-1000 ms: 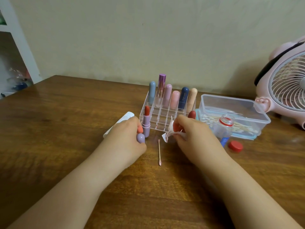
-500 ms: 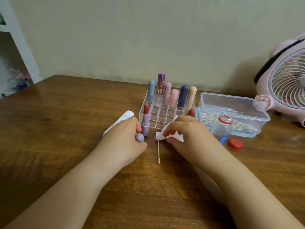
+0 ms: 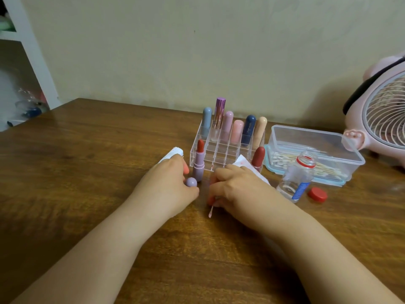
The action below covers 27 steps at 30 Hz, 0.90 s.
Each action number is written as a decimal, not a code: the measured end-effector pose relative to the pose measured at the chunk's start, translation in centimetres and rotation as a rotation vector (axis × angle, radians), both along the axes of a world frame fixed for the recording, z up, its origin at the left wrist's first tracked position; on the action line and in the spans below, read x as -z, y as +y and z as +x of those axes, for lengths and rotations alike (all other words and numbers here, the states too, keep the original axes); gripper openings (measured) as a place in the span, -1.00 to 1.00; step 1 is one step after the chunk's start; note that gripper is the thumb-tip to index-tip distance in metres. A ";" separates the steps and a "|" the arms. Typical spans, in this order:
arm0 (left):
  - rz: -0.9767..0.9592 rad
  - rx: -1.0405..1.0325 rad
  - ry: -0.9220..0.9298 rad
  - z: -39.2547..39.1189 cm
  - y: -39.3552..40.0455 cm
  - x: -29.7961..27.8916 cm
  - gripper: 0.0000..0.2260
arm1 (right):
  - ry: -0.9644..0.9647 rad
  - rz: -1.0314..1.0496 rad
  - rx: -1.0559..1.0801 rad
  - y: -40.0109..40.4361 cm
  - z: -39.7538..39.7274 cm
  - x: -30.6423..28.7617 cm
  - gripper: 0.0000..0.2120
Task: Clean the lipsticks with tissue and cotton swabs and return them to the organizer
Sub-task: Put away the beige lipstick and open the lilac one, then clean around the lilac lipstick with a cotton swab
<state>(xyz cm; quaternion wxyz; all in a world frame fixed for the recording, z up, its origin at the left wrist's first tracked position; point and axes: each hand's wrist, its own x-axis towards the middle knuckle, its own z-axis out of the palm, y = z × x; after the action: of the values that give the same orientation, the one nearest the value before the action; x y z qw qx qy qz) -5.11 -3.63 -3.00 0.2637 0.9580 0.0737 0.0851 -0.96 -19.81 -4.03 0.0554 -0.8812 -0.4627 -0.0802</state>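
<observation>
pinching cotton swab point(image 3: 210, 212) now, tissue point(image 3: 242, 163) lowered

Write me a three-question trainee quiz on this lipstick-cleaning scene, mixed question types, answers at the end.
1. True or false: the red cap is screwed onto the small bottle.
2. Which does the right hand pinch against the table? A) cotton swab B) fan C) open lipstick
3. Fill in: the left hand holds a rounded ____ cap.

Key
1. False: the cap lies on the table beside the open bottle.
2. A; crumpled tissue also shows behind that hand.
3. Lilac; it matches the open lipstick standing in front of the organizer.
</observation>
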 end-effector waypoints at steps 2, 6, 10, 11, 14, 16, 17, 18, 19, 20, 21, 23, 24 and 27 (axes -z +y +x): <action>-0.027 -0.002 0.012 0.0 0.0 0.0 -0.80 | -0.022 0.004 -0.006 0.2 0.1 0.1 -0.89; -0.063 0.016 0.047 0.0 0.1 -0.2 -0.79 | 0.018 0.005 0.020 0.0 0.1 0.5 -0.90; -0.146 0.036 0.067 0.0 0.3 -0.4 -0.76 | 0.144 0.217 0.059 -0.8 -0.3 -0.3 -0.94; -0.163 0.037 0.072 0.1 0.4 -0.4 -0.75 | 0.193 0.311 0.081 -1.1 -0.5 -0.7 -0.94; -0.187 0.045 0.091 0.0 0.3 -0.6 -0.71 | 0.434 0.560 0.180 -1.3 -1.3 -1.5 -0.89; -0.199 0.058 0.102 0.1 0.1 -0.6 -0.67 | 0.613 0.728 0.178 -1.0 -1.6 -1.7 -0.91; -0.213 0.062 0.105 0.1 0.0 -0.6 -0.65 | 0.685 0.811 0.169 -0.8 -1.7 -1.6 -0.90; -0.231 0.059 0.105 0.1 -0.1 -0.6 -0.64 | 0.751 0.885 0.166 -0.6 -1.7 -1.6 -0.89; -0.242 0.050 0.100 0.1 -0.2 -0.6 -0.62 | 0.805 0.946 0.169 -0.5 -1.7 -1.5 -0.89; -0.242 0.039 0.090 0.1 -0.2 -0.6 -0.61 | 0.842 0.993 0.177 -0.4 -1.7 -1.5 -0.89; -0.234 0.027 0.077 0.1 -0.3 -0.6 -0.61 | 0.868 1.036 0.184 -0.3 -1.6 -1.3 -0.89; -0.225 0.009 0.039 0.1 -0.4 -0.6 -0.62 | 0.906 1.109 0.196 -0.2 -1.4 -1.2 -0.93; -0.227 0.005 0.020 0.1 -0.5 -0.6 -0.62 | 0.922 1.132 0.203 -0.3 -1.3 -1.1 -0.93; -0.230 0.004 -0.022 0.2 -0.9 -0.4 -0.60 | 0.936 1.182 0.184 -0.3 -1.2 -1.1 -0.89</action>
<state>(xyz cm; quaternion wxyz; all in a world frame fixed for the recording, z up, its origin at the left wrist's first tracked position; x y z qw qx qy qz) -4.94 -4.57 -2.61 0.3730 0.9205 0.0783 0.0863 -2.14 -20.13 -2.90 0.7020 -0.6818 -0.1957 0.0632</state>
